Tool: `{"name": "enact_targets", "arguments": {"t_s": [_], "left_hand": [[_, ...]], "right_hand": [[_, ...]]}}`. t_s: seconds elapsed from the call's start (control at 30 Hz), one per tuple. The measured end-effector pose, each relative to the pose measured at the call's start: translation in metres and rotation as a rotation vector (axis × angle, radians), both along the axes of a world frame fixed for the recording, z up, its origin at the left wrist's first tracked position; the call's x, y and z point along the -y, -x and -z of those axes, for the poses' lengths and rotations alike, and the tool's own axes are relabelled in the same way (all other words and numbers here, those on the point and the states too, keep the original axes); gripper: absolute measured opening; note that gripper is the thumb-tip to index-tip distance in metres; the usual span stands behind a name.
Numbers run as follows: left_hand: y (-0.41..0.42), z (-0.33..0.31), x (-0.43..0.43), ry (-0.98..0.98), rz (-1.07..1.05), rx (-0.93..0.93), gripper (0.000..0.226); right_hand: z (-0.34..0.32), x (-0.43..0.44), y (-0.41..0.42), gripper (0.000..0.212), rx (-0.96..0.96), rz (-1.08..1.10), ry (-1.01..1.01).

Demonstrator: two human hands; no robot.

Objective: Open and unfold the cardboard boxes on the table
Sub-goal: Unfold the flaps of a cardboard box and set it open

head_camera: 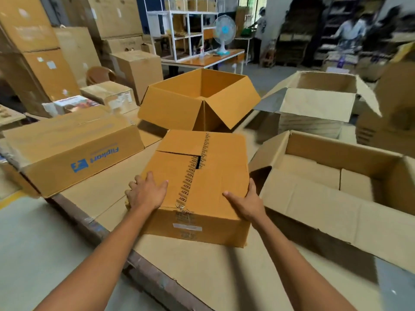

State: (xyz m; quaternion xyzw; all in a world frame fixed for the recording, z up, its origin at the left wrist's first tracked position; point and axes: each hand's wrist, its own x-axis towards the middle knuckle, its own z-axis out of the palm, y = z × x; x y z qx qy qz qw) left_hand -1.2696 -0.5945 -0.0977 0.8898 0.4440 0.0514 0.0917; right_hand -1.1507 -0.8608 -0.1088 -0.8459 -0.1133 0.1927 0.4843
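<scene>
A brown cardboard box (208, 167) with a strip of printed tape along its top seam stands in front of me on the cardboard-covered table (202, 272). Its flaps are closed, with a small gap at the middle. My left hand (146, 191) lies on the box's near left top edge, fingers wrapped over the left side. My right hand (246, 204) holds the near right corner, thumb on top and fingers down the right side. Behind it sits an open box (179, 104) with its flaps folded outward.
A long closed box (74, 153) with a blue logo lies to the left. A large open box (336, 194) stands on the right, another open box (314, 104) behind it. Stacked cartons, a white shelf, a fan (223, 32) and people fill the background.
</scene>
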Motion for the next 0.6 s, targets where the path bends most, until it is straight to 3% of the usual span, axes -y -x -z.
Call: {"name": "enact_targets", "arguments": {"t_s": [0.13, 0.23, 0.3, 0.4, 0.5, 0.6], "left_hand": [[0.012, 0.004, -0.008, -0.009, 0.04, -0.038, 0.066], [0.029, 0.011, -0.017, -0.017, 0.06, -0.041, 0.066], [0.039, 0.013, -0.026, -0.006, 0.068, -0.004, 0.066], [0.045, 0.012, -0.034, 0.017, 0.077, 0.048, 0.069], [0.045, 0.008, -0.04, 0.076, 0.076, 0.106, 0.07], [0.044, 0.004, -0.05, 0.145, 0.069, 0.132, 0.07]], "right_hand": [[0.004, -0.001, 0.021, 0.091, -0.046, 0.031, -0.047], [0.014, 0.002, 0.031, 0.048, -0.142, 0.278, -0.103], [0.023, 0.004, 0.04, 0.033, -0.147, 0.426, -0.076], [0.04, 0.002, 0.054, 0.016, -0.154, 0.323, -0.007], [0.049, -0.004, 0.055, 0.022, -0.261, 0.167, -0.082], [0.027, -0.011, 0.066, 0.044, -0.387, 0.218, -0.304]]}}
